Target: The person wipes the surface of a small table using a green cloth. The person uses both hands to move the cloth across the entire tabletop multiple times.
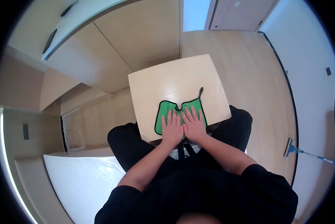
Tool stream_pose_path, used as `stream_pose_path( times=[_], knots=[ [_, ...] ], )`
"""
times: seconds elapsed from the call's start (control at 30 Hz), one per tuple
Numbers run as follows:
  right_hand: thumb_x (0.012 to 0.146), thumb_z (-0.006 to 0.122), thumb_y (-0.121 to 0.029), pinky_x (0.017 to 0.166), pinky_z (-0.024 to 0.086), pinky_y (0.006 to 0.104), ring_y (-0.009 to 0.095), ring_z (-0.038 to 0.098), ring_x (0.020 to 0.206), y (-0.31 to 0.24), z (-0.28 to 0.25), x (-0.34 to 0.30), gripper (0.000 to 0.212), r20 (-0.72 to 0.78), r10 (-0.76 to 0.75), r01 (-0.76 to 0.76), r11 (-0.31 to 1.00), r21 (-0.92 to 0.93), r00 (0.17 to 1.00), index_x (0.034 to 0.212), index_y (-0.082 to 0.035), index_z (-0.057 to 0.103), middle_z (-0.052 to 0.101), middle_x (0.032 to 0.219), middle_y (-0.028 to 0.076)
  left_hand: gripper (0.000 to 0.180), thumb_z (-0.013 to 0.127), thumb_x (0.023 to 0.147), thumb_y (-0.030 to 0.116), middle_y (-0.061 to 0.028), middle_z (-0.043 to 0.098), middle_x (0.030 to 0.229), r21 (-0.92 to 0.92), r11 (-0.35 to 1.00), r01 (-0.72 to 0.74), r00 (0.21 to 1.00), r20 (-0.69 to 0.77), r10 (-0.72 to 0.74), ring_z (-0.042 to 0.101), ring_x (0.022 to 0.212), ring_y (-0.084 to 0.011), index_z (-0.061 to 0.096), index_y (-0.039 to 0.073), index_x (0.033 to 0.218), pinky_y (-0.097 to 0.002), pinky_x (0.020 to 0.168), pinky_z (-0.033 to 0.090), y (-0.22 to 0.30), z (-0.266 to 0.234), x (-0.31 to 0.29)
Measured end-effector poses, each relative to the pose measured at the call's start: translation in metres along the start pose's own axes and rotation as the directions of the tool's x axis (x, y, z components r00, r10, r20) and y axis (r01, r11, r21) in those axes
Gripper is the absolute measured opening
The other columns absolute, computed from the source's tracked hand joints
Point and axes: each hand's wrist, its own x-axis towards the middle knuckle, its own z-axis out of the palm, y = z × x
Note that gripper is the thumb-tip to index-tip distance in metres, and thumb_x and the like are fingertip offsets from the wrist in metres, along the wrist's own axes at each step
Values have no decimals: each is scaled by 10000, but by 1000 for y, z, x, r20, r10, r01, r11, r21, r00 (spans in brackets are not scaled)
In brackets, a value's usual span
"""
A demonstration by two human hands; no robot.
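Note:
A green cloth [161, 115] with a dark edging lies on the small wooden table [171, 76], near the edge closest to me. From its far right corner a dark hanging loop [201, 92] sticks out. My left hand [172, 128] rests flat on the cloth's left half, fingers stretched forward. Beside it, my right hand [193, 125] lies flat on the right half, fingers slightly spread. The thumbs meet or nearly meet in the middle. Between the fingertips the cloth's far edge is bunched into a small fold, showing dark edging. Part of the cloth is hidden under both palms.
My knees flank the table. Wooden cabinets [137, 33] stand beyond it to the left. A plastic-covered white mattress [85, 186] is at the lower left. By the right wall leans a mop [290, 148] with a blue handle. A door [242, 15] shows at the far right.

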Motion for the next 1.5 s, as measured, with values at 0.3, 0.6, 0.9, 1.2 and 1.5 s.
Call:
stream_pose_path(
  times=[0.3, 0.6, 0.9, 1.2, 1.5],
  knots=[
    [1014, 587, -315, 1279, 213, 709, 414, 318, 1618, 35, 5, 69, 634, -123, 143, -148, 988, -37, 982, 1618, -131, 531, 421, 1723, 155, 672, 536, 1051, 385, -110, 347, 1776, -12, 999, 45, 998, 52, -44, 244, 1662, -387, 463, 87, 1649, -804, 1254, 103, -12, 0, 95],
    [1042, 554, -371, 1282, 188, 724, 434, 280, 1635, 100, 9, 207, 635, -182, 246, -263, 962, -77, 952, 1638, -158, 505, 383, 1747, 162, 700, 469, 1110, 428, -140, 284, 1804, 31, 983, 184, 983, -30, -183, 189, 1678, -400, 357, 78, 1706, -788, 1268, 88, -39, 3, 244],
    [1099, 444, -447, 1312, 117, 713, 444, 186, 1669, 146, 5, 309, 651, -107, 381, -393, 910, -135, 918, 1676, -145, 453, 316, 1784, 173, 672, 419, 1132, 455, -164, 350, 1766, 9, 953, 302, 951, 68, -302, 285, 1642, -400, 343, 139, 1720, -731, 1295, 150, -59, -2, 355],
    [1101, 399, -453, 1323, 71, 702, 428, 71, 1697, 150, 5, 318, 686, -143, 406, -426, 890, -161, 903, 1710, -138, 400, 198, 1828, 171, 666, 395, 1147, 445, -172, 263, 1804, 70, 945, 319, 945, 58, -323, 185, 1681, -392, 290, 168, 1744, -715, 1313, 99, -56, -5, 370],
    [1095, 427, -446, 1318, 98, 707, 420, 166, 1680, 89, 1, 223, 686, -68, 339, -344, 934, -94, 938, 1723, -174, 380, 262, 1806, 175, 658, 405, 1149, 435, -138, 206, 1831, 53, 969, 243, 965, 84, -247, 120, 1696, -394, 293, 198, 1752, -730, 1308, 53, -47, -9, 253]
  ],
)
